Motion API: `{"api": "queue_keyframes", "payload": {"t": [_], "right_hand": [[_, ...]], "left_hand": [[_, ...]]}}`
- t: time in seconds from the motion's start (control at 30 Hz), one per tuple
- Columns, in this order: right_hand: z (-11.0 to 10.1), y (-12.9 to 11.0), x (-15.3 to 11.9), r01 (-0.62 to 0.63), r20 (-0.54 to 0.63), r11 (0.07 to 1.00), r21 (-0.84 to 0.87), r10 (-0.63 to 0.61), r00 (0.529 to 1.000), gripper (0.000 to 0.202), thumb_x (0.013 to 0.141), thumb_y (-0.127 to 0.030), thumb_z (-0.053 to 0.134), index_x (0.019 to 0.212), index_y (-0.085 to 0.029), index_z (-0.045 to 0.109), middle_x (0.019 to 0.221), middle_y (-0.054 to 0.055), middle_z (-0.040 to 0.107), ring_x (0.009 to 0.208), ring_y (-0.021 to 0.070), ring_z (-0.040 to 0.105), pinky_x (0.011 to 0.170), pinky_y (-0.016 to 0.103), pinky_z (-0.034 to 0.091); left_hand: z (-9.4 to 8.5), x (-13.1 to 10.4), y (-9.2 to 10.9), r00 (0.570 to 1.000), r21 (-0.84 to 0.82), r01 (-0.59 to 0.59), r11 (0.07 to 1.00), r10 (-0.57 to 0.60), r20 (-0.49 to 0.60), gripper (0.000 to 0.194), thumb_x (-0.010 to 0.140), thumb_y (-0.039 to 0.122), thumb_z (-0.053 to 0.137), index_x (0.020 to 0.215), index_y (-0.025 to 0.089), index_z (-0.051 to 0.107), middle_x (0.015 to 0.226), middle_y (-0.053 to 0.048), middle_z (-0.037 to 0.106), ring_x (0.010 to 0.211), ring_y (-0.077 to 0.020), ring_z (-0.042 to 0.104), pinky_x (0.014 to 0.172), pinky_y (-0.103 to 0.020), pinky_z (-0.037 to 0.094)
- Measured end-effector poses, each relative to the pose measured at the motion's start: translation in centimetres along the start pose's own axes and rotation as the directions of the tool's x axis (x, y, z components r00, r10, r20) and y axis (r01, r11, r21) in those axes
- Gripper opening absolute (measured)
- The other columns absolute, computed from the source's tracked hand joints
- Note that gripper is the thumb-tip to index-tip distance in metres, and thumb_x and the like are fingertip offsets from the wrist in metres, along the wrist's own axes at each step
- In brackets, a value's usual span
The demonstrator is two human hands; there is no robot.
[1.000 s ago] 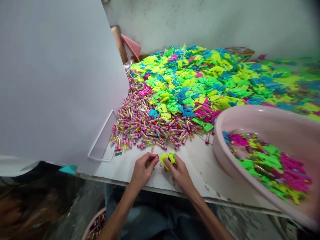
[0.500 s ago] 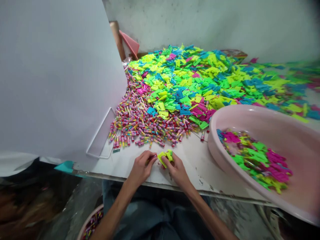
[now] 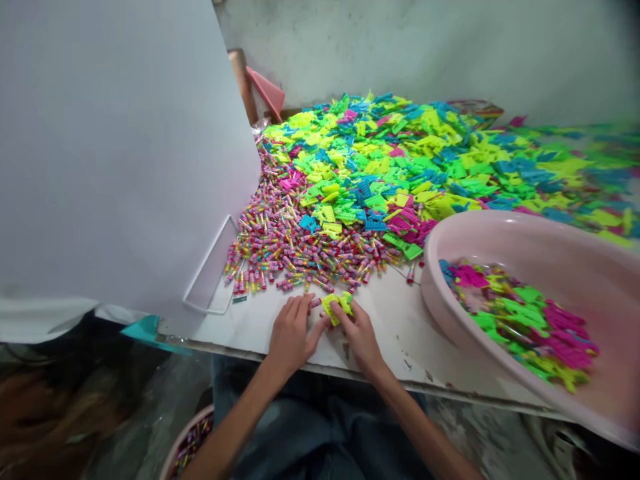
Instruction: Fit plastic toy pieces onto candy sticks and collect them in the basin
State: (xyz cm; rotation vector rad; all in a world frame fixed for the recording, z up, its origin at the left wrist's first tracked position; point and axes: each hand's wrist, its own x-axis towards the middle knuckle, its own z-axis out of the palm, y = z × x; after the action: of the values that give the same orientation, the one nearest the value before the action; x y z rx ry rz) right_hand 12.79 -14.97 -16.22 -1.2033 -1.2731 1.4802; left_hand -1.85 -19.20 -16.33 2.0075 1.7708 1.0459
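Note:
In my right hand (image 3: pixel 359 337) is a yellow plastic toy piece (image 3: pixel 330 308), pinched between thumb and fingers just above the table. My left hand (image 3: pixel 293 333) is beside it, fingers stretched forward and thumb held apart, the thumb tip close to the yellow piece. A small candy tube (image 3: pixel 315 303) with a pink wrapper shows between the left fingertips and the yellow piece; whether it is joined to the piece I cannot tell. Beyond both hands spreads a heap of similar candy tubes (image 3: pixel 300 250), clear with pink labels and coloured sweets.
Behind the tubes rises a large pile of yellow, green, blue and pink plastic pieces (image 3: pixel 400 160). A pink basin (image 3: pixel 450 313) holding several pieces stands at right. At left are a white panel (image 3: pixel 125 147) and a wire frame (image 3: pixel 207 310). A tub (image 3: pixel 175 447) of tubes sits below.
My left hand has loosened from a pinch, its fingers now stretched forward. The yellow piece stays in my right hand. The whole view has shifted slightly.

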Motion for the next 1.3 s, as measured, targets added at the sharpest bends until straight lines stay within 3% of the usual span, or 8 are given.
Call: {"api": "queue_keyframes", "payload": {"t": [0.1,0.17,0.5,0.73,0.97,1.13,1.2,1.3], "right_hand": [[0.7,0.3,0.0,-0.015,-0.007,1.000,0.002,0.015,1.000,0.045,0.082,-0.065,0.065,0.082,-0.021,0.057,0.074,0.001,0.064,0.065,0.0202,0.061,0.064,0.031,0.050],[1.2,0.5,-0.1,-0.014,0.006,1.000,-0.012,0.014,1.000,0.044,0.082,-0.064,0.065,0.080,-0.020,0.059,0.073,0.002,0.065,0.068,0.0210,0.061,0.065,0.031,0.050],[1.7,0.3,-0.8,-0.012,-0.059,0.997,-0.076,0.007,0.998,0.044,0.082,-0.062,0.063,0.071,-0.020,0.057,0.066,0.000,0.058,0.065,0.0180,0.052,0.061,0.029,0.042],[1.8,0.1,-0.3,-0.007,-0.063,0.996,-0.086,0.002,0.998,0.043,0.082,-0.059,0.065,0.069,-0.019,0.056,0.064,-0.001,0.056,0.064,0.0171,0.050,0.060,0.028,0.039],[0.8,-0.6,-0.5,0.006,0.144,0.999,-0.036,0.000,0.990,0.036,0.084,-0.052,0.067,0.088,-0.016,0.070,0.085,0.004,0.071,0.083,0.0236,0.062,0.076,0.031,0.048],[0.1,-0.5,-0.6,0.016,0.205,0.999,-0.049,-0.005,0.979,0.035,0.081,-0.051,0.070,0.085,-0.016,0.071,0.085,0.005,0.072,0.086,0.0256,0.063,0.081,0.034,0.048],[-0.1,-0.5,-0.6,0.004,0.199,0.999,-0.043,0.005,0.980,0.036,0.080,-0.053,0.071,0.083,-0.017,0.071,0.082,0.005,0.071,0.084,0.0259,0.063,0.079,0.035,0.048],[-1.3,-1.3,-0.5,-0.074,0.083,0.997,0.009,0.073,0.994,0.039,0.073,-0.056,0.077,0.080,-0.017,0.072,0.076,0.005,0.071,0.077,0.0254,0.064,0.075,0.037,0.049]], "left_hand": [[0.3,-0.1,0.2,0.999,0.206,-0.030,0.978,0.036,-0.026,0.056,0.085,0.046,0.070,0.126,0.014,0.051,0.109,-0.015,0.062,0.102,-0.0314,0.057,0.090,-0.050,0.051],[0.3,-0.2,0.1,0.998,0.288,-0.035,0.957,0.047,-0.035,0.047,0.086,0.043,0.070,0.119,0.015,0.052,0.102,-0.011,0.060,0.097,-0.0300,0.056,0.086,-0.047,0.052],[-0.3,-0.4,0.5,0.996,0.274,-0.086,0.958,0.088,0.008,0.015,0.085,0.026,0.066,0.089,0.022,0.052,0.086,-0.004,0.054,0.085,-0.0259,0.052,0.079,-0.040,0.049],[0.1,-0.6,0.3,0.995,0.274,-0.085,0.958,0.094,-0.019,0.010,0.088,0.023,0.063,0.093,0.019,0.054,0.087,-0.007,0.057,0.088,-0.0278,0.050,0.081,-0.043,0.049],[0.1,-0.9,0.0,0.992,0.236,-0.032,0.971,0.059,-0.110,0.013,0.089,0.023,0.063,0.098,0.017,0.056,0.090,-0.009,0.058,0.088,-0.0273,0.050,0.083,-0.043,0.048],[0.0,-0.8,0.2,0.994,0.199,-0.014,0.980,0.036,-0.107,0.010,0.088,0.020,0.064,0.095,0.017,0.057,0.088,-0.008,0.059,0.088,-0.0263,0.051,0.079,-0.040,0.049],[-0.2,-0.7,0.4,0.995,0.190,-0.016,0.982,0.035,-0.097,0.018,0.088,0.025,0.067,0.101,0.017,0.058,0.092,-0.008,0.060,0.090,-0.0264,0.053,0.081,-0.040,0.049],[-0.7,-0.4,0.6,0.996,0.154,-0.006,0.988,0.019,-0.086,0.056,0.084,0.042,0.073,0.129,0.017,0.050,0.116,-0.012,0.062,0.107,-0.0293,0.054,0.092,-0.043,0.046]]}}
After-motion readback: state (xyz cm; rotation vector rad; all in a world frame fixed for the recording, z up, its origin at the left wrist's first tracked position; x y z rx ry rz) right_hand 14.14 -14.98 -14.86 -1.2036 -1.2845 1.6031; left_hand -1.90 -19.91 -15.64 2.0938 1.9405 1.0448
